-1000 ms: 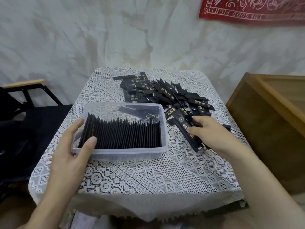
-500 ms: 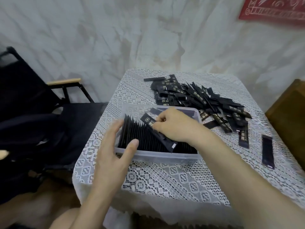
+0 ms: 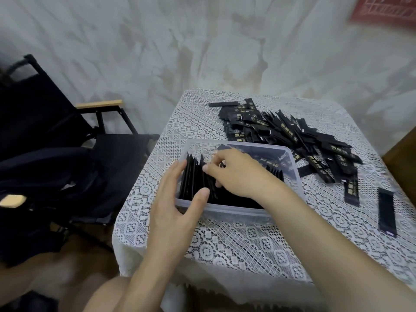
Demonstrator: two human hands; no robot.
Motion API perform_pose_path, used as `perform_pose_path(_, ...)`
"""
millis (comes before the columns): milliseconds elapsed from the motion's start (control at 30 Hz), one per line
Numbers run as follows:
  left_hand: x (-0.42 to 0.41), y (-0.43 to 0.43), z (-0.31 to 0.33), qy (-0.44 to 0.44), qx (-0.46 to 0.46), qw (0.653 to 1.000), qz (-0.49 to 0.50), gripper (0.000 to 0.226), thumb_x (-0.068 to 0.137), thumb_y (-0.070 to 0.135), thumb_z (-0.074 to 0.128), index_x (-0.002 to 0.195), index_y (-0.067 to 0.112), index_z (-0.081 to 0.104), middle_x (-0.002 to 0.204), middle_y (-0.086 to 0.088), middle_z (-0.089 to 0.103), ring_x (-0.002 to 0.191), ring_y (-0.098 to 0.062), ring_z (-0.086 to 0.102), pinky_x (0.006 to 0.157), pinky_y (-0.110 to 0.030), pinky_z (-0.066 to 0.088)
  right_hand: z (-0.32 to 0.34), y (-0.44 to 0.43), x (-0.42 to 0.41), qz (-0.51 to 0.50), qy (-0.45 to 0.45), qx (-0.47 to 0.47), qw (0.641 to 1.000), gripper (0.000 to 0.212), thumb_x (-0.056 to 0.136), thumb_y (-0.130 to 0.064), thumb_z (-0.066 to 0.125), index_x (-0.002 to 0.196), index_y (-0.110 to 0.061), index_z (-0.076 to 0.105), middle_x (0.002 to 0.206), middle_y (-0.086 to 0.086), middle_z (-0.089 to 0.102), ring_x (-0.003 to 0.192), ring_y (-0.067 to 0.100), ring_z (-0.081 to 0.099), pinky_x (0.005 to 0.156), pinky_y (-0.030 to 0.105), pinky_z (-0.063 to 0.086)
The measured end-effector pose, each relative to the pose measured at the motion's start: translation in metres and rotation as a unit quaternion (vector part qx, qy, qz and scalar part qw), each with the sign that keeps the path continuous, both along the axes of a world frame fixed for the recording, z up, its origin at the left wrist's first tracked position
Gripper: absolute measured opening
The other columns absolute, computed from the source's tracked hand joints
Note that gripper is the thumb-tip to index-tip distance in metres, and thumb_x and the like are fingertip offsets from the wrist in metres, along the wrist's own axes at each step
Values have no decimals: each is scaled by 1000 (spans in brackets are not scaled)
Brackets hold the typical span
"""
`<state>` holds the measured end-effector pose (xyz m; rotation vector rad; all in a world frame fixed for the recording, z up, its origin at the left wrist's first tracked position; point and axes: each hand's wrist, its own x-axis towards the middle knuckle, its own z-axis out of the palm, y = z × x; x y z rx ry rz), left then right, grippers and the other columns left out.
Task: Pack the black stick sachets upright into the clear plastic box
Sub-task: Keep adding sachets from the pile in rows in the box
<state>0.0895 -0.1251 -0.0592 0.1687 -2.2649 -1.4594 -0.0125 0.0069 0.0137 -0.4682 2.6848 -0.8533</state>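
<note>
The clear plastic box (image 3: 234, 209) sits on the lace-covered table, holding a row of black stick sachets (image 3: 192, 176) standing upright. My left hand (image 3: 177, 208) is at the box's left front corner, with its thumb on the front rim and straight fingers pressed against the left end of the row. My right hand (image 3: 238, 174) reaches over the box and pinches one black sachet (image 3: 211, 184) down among the upright ones; the sachet is mostly hidden. A loose pile of sachets (image 3: 292, 136) lies behind and to the right of the box.
Two stray sachets (image 3: 386, 215) lie flat near the table's right side. A black folding chair (image 3: 112, 152) with bags stands close to the left of the table (image 3: 236, 246). A wooden piece of furniture (image 3: 404, 158) borders the right edge.
My right hand took a sachet from the pile, carried it left over the box and lowered it into the row. The left hand stayed at the box corner. The view swung left.
</note>
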Motion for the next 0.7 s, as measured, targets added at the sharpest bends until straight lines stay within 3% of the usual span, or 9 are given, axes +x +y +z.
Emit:
perform_pose_path(133,-1,0,-1,0,6,1000,0,62,87,58,59,145,47,41,150,30,40,139,6,36,112,-29,33,-5,0,-3,-1,-14,-12,1000,22,95,-43,65,94,-21,66,85,0,75,96,19,66,92,37,52)
perform_pose_path(300,-1,-1,-1,3,5,1000,2,64,86,61,57,146,47,40,150,30,39,139,5,37,112,-31,34,-4,-7,-7,-5,-27,-10,1000,37,89,-51,69,92,-15,67,80,-1,76,84,18,68,79,34,52)
perform_pose_path(400,-2,-1,-2,4,4,1000,4,63,86,61,57,145,47,41,150,29,39,140,3,37,113,-33,34,-3,-11,-9,4,-29,8,1000,35,88,-46,71,93,-12,68,79,0,77,75,17,68,75,34,54)
perform_pose_path(500,-1,-1,-2,5,5,1000,4,63,86,61,57,146,47,41,150,31,39,139,6,35,110,-25,31,-2,-13,-11,4,-35,9,999,29,90,-36,68,91,-8,71,74,0,77,57,12,62,63,28,51)
perform_pose_path(567,-1,0,-2,4,5,1000,4,62,87,59,57,145,47,41,150,31,39,139,8,35,107,-21,30,-3,-14,-13,-9,-32,-2,999,27,92,-33,66,92,-7,72,72,0,77,55,12,61,64,27,51)
perform_pose_path(700,-2,0,-2,5,2,1000,4,61,87,58,58,145,47,41,150,30,39,140,5,35,111,-25,31,-5,-18,-15,-32,-21,-46,998,27,95,-37,66,94,-10,68,71,-2,76,55,10,59,66,29,49)
